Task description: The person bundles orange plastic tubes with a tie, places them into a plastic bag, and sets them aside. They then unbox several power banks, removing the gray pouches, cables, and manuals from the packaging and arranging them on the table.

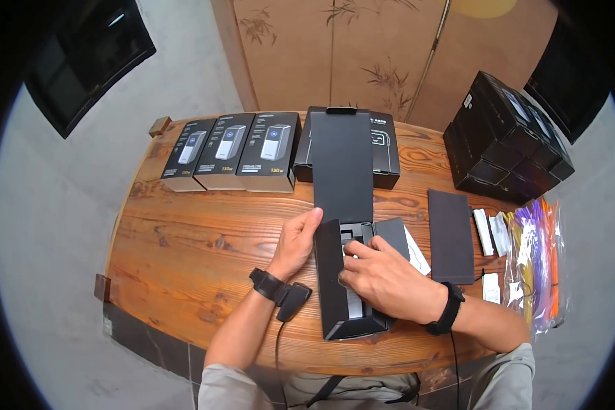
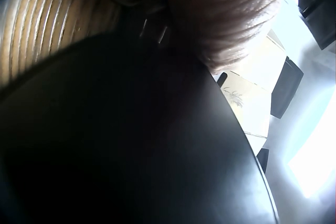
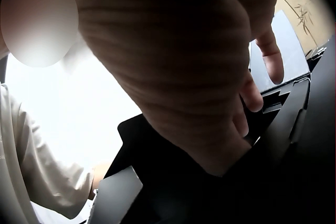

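An open black box point(image 1: 329, 301) stands on the wooden table in front of me, its long lid point(image 1: 342, 167) folded away to the back. My left hand point(image 1: 296, 240) grips the box's left side near the lid hinge, thumb pointing up along the edge. In the left wrist view a dark panel point(image 2: 136, 145) lies close under that hand. My right hand point(image 1: 383, 277) reaches into the box from the right, fingers bent downward. In the right wrist view several fingers point(image 3: 272, 64) dip past the box's rim; I cannot tell what their tips hold.
Three upright boxes point(image 1: 266, 154) marked 130W line the back left. Behind the lid lies a wide black box point(image 1: 387, 160); more black boxes point(image 1: 492, 147) are stacked at right. A dark flat sheet point(image 1: 451, 239), white packets point(image 1: 484, 232) and a clear bag of coloured strips point(image 1: 533, 260) lie to the right.
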A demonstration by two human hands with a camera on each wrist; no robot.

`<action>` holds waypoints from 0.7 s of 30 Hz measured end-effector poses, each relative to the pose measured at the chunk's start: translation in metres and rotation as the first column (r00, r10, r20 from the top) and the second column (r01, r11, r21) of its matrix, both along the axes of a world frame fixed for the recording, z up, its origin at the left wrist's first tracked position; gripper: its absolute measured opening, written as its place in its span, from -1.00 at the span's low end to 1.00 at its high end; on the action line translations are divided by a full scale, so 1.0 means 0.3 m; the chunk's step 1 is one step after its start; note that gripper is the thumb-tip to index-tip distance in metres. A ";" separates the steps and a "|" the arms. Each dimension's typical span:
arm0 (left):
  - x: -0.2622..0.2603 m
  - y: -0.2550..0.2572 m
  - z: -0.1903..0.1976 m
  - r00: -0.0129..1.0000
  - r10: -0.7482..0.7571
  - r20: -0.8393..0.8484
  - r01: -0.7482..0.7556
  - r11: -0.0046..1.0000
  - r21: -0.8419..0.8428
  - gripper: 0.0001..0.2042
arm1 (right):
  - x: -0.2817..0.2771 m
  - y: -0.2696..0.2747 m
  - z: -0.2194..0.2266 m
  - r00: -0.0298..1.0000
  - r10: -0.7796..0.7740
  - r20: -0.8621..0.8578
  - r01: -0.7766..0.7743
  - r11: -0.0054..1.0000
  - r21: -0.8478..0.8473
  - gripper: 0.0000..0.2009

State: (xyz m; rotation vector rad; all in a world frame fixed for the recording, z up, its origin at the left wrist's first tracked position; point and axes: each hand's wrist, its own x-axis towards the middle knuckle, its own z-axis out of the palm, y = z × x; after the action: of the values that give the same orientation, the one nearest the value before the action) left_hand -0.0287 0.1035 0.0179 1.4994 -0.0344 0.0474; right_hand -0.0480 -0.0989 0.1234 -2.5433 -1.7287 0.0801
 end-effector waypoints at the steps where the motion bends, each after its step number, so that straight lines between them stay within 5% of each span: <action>1: 0.000 0.001 -0.004 1.000 -0.006 -0.003 0.006 1.000 -0.002 -0.60 | 0.001 -0.001 0.000 1.000 0.021 -0.007 -0.021 1.000 0.009 -0.85; 6: -0.002 -0.001 0.010 0.999 -0.037 -0.017 0.036 0.999 -0.034 -0.60 | 0.011 -0.006 -0.023 0.996 0.068 0.055 -0.075 0.988 0.135 -0.87; 12: -0.008 -0.001 0.026 0.998 -0.054 -0.026 0.052 0.997 -0.051 -0.59 | 0.018 0.007 -0.028 0.995 0.037 0.088 -0.033 0.998 -0.050 -0.85; 21: -0.004 0.002 0.017 0.998 -0.053 -0.039 0.052 0.999 -0.013 -0.59 | 0.028 0.005 -0.048 0.994 0.020 0.103 -0.010 0.996 -0.090 -0.78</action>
State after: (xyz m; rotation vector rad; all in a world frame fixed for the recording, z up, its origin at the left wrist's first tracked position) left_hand -0.0299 0.1042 0.0229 1.4867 -0.0418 -0.0245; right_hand -0.0395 -0.0975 0.1089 -2.6427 -1.8209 0.0270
